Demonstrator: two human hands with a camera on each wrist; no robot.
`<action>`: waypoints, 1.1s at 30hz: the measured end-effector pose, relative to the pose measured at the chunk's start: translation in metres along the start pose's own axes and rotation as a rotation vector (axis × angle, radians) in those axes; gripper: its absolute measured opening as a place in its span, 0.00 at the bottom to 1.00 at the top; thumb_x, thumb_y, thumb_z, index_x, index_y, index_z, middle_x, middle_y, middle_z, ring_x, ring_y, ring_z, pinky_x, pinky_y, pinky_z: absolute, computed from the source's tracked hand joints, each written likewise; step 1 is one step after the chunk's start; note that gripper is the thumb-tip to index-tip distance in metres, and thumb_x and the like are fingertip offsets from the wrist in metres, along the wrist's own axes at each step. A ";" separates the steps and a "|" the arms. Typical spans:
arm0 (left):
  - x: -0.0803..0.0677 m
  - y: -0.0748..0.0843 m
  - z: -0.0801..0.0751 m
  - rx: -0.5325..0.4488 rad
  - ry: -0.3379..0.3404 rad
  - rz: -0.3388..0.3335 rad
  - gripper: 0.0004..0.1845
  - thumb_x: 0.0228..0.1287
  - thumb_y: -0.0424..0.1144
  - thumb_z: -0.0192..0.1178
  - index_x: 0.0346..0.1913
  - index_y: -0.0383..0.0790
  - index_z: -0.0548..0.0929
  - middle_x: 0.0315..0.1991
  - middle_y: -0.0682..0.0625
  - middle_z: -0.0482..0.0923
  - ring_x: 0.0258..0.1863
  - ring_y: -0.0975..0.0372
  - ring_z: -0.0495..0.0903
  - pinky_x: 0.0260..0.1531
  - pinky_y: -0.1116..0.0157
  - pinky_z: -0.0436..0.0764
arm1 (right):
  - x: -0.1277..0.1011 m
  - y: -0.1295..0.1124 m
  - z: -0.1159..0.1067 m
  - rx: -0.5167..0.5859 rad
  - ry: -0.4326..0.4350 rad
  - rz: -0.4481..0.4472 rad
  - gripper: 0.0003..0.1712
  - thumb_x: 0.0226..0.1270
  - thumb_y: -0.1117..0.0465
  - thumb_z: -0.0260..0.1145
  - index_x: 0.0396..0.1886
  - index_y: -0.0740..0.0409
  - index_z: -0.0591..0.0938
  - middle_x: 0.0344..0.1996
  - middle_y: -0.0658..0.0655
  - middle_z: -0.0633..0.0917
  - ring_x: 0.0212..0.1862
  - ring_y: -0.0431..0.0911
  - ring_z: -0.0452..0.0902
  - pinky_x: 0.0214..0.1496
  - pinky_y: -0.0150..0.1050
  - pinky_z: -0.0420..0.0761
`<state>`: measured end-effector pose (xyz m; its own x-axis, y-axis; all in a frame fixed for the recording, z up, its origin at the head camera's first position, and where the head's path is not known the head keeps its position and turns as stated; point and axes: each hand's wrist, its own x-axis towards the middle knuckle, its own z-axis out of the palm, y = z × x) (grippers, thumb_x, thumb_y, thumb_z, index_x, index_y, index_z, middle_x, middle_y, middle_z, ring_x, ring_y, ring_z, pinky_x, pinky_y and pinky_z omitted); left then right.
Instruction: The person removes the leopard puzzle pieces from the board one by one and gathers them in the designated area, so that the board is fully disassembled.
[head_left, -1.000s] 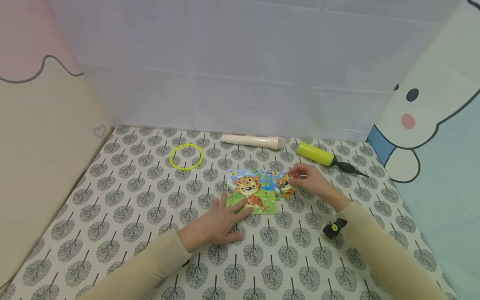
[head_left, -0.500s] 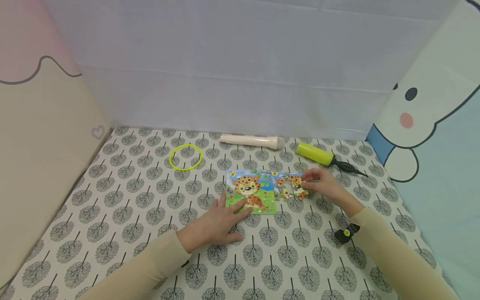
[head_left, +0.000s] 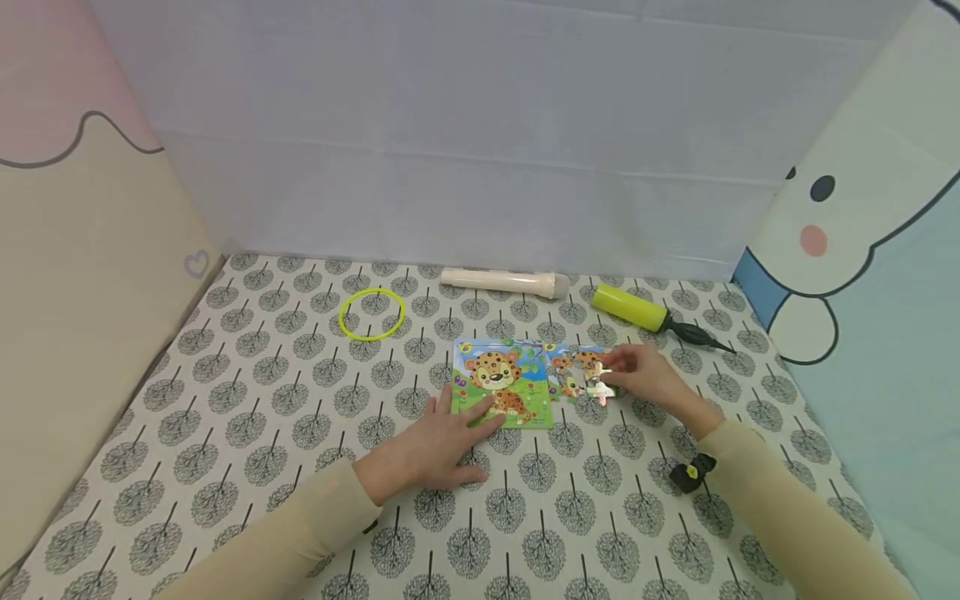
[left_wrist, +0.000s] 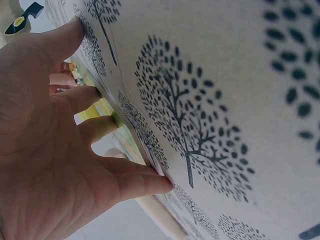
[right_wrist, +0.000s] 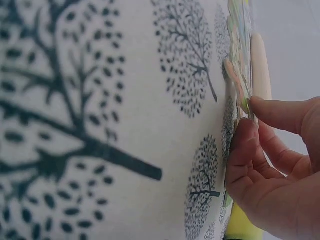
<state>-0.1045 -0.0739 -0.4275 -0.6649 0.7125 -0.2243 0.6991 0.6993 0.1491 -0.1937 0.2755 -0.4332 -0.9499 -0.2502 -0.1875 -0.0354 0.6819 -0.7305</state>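
A square leopard picture board (head_left: pixel 468 408) lies on the patterned cloth in the head view. My left hand (head_left: pixel 438 450) rests on its lower left part, fingers spread and straight. Against the board's right side are several jigsaw pieces (head_left: pixel 567 387) showing another leopard. At their right end my right hand (head_left: pixel 648 379) pinches a jigsaw piece (head_left: pixel 602 388) between thumb and fingertips. That piece is tilted and catches the light. In the right wrist view the thumb and index finger hold the edge of the piece (right_wrist: pixel 243 95), seen almost side-on.
Behind the board lies a white microphone-like stick (head_left: pixel 502 282). A yellow-green hand pump (head_left: pixel 630 308) with a black nozzle is to the back right. At the back left is a yellow ring (head_left: pixel 342 321). A pale curtain (head_left: pixel 480 167) closes off the far side.
My right hand has moved right, away from the board. The pieces beside the board have come into view, and the pinched piece now tilts and shines. My left hand has stayed put.
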 end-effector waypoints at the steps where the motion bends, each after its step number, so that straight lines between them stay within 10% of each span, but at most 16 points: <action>1: 0.000 0.000 0.000 0.001 0.001 0.000 0.43 0.62 0.67 0.51 0.76 0.52 0.53 0.75 0.46 0.44 0.62 0.24 0.46 0.55 0.35 0.61 | 0.000 0.000 0.000 -0.023 0.006 -0.006 0.15 0.62 0.62 0.69 0.44 0.66 0.80 0.33 0.57 0.81 0.35 0.49 0.76 0.34 0.40 0.77; 22: 0.000 0.000 0.001 0.017 -0.003 -0.006 0.44 0.62 0.67 0.50 0.76 0.53 0.51 0.75 0.46 0.42 0.62 0.24 0.46 0.55 0.35 0.61 | 0.001 -0.007 0.002 -0.237 0.020 0.017 0.13 0.61 0.55 0.70 0.38 0.59 0.82 0.29 0.51 0.82 0.32 0.45 0.76 0.31 0.41 0.76; 33: 0.001 -0.001 0.002 0.013 0.002 -0.006 0.44 0.62 0.67 0.51 0.76 0.53 0.52 0.75 0.46 0.44 0.62 0.24 0.47 0.55 0.35 0.62 | 0.016 -0.040 0.035 -0.223 0.002 -0.231 0.12 0.62 0.59 0.69 0.41 0.62 0.83 0.31 0.51 0.83 0.33 0.45 0.79 0.34 0.41 0.80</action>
<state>-0.1049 -0.0739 -0.4292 -0.6698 0.7083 -0.2230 0.6984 0.7029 0.1351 -0.1961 0.2199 -0.4300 -0.9095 -0.4144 -0.0320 -0.3170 0.7413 -0.5917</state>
